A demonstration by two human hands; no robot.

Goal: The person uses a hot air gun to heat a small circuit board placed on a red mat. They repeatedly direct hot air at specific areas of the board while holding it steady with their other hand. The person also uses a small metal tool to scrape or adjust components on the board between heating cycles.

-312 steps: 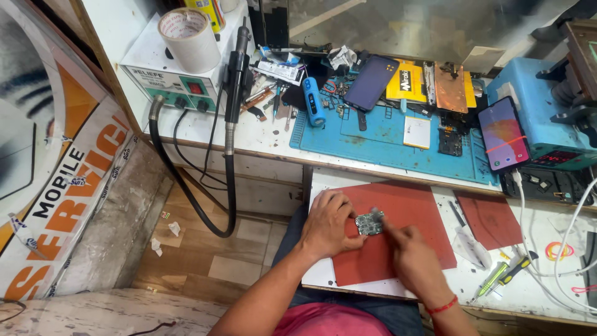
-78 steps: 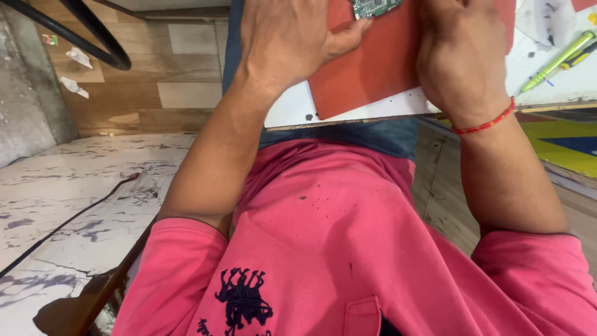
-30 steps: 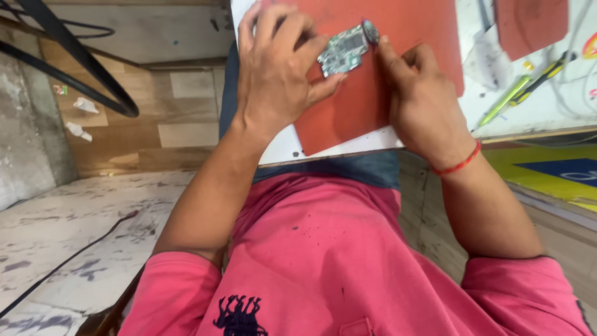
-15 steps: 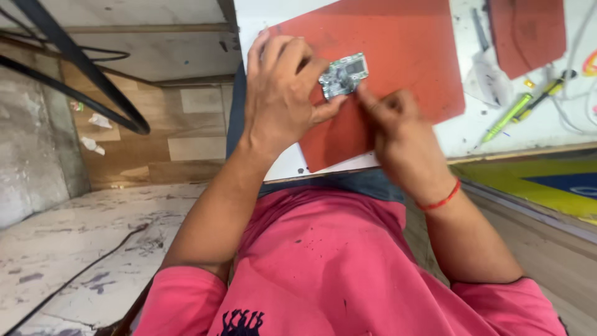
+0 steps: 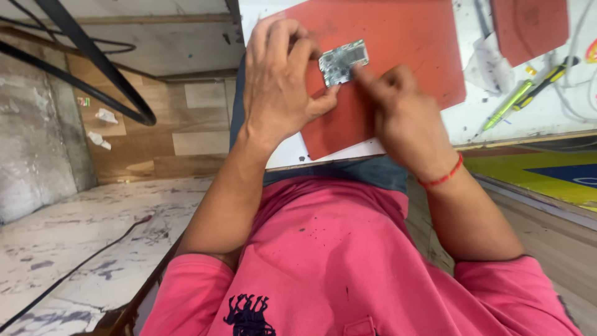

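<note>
On the red mat (image 5: 398, 37) at the near edge of the white table (image 5: 547, 115) lies a small circuit board (image 5: 343, 61). It is a thin, flat piece, about a rectangle, silvery grey, and covered with tiny bumpy parts. The mat is smooth, flat and dull red, with straight edges and one corner pointing toward the person.

The left hand (image 5: 280, 87) rests on the mat beside the board. Its fingers curl over the board's left end and the thumb pushes in from below, so the grip is closed on the board and pins it in place. The right hand (image 5: 404, 118) is just to the right. Its fingers are bunched into a loose fist, with one fingertip pressing on the board's lower right edge. If something small is held inside that fist, it is hidden, so I cannot tell. A thin red thread band (image 5: 441, 179) goes round the right wrist.

Farther right on the table lie a green pen-shaped tool (image 5: 507, 106) and a yellow and black one (image 5: 547, 82), both long and thin. A second red mat (image 5: 528, 28) sits at the top right. The person wears a soft pink shirt (image 5: 348, 261). Thick black cables (image 5: 93, 68) loop over the wooden floor on the left.
</note>
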